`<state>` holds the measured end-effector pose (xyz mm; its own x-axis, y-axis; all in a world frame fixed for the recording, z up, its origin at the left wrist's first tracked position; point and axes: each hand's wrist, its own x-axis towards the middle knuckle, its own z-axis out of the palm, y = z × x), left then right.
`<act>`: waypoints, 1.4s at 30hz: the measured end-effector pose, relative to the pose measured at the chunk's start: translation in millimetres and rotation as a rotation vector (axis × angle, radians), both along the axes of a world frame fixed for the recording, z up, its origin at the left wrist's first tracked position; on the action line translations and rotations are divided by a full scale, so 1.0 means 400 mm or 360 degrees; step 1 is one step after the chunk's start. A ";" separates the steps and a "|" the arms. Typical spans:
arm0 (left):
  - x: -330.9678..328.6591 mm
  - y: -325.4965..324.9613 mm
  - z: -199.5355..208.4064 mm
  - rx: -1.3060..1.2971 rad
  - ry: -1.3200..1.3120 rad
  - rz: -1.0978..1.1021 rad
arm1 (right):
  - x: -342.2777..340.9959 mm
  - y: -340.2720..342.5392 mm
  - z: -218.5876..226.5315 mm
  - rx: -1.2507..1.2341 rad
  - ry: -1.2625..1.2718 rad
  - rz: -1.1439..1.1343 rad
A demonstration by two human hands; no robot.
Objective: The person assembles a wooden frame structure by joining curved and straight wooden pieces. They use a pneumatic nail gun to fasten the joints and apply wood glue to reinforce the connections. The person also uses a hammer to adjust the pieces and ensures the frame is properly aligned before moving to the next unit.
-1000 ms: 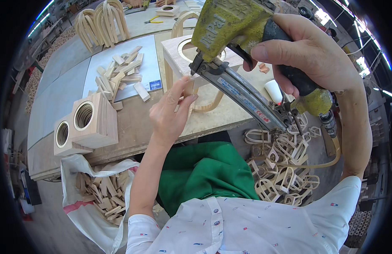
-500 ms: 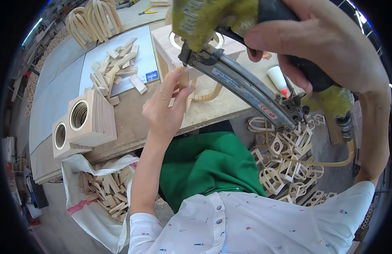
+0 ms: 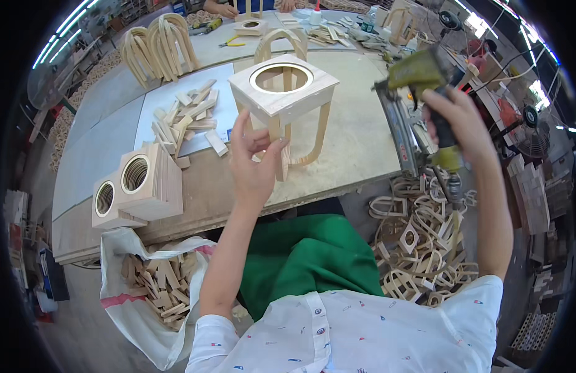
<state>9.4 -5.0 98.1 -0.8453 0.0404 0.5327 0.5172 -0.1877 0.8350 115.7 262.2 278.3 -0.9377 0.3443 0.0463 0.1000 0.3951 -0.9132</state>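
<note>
A pale wooden frame (image 3: 285,107) stands on the table before me, with a square top board, a ringed round hole and bent-wood legs. My left hand (image 3: 250,174) pinches a short upright wooden strip (image 3: 281,163) at the board's near corner, thumb in front. Some of its fingers are hidden behind the strip. To the right, my right hand (image 3: 465,124) grips the black handle of a yellow-green nail gun (image 3: 418,69), which is held up over the table's right side, apart from the frame. The nail gun is slightly blurred.
Loose wood strips (image 3: 182,121) lie left of the frame, near stacked holed boards (image 3: 166,186). Bent-wood hoops (image 3: 173,50) stand farther back. A white sack (image 3: 123,298) of offcuts sits below; finished frames (image 3: 418,248) pile up at right. A co-worker's hand (image 3: 227,10) shows at the far side.
The nail gun in my right hand has moved away from the frame's near corner to the right. My left hand stays at the strip, and the view has tilted up.
</note>
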 end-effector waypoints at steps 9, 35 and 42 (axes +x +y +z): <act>0.000 0.023 0.047 0.0315 -0.0397 -0.0262 | -0.207 0.105 -0.429 0.1278 -0.0373 0.0170; 0.285 0.186 0.125 0.0262 -0.0243 -0.1605 | 0.429 -0.198 -0.447 -0.1207 0.0378 0.0019; 0.418 0.305 0.069 -0.0391 0.0220 -0.1567 | 0.784 -0.211 -0.533 -0.1151 0.1203 -0.1550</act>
<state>176.6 116.9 125.6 -0.3102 0.8047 0.5061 0.3208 -0.4126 0.8526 429.2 177.6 65.0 -0.1474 0.9882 -0.0408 -0.5366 -0.1145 -0.8360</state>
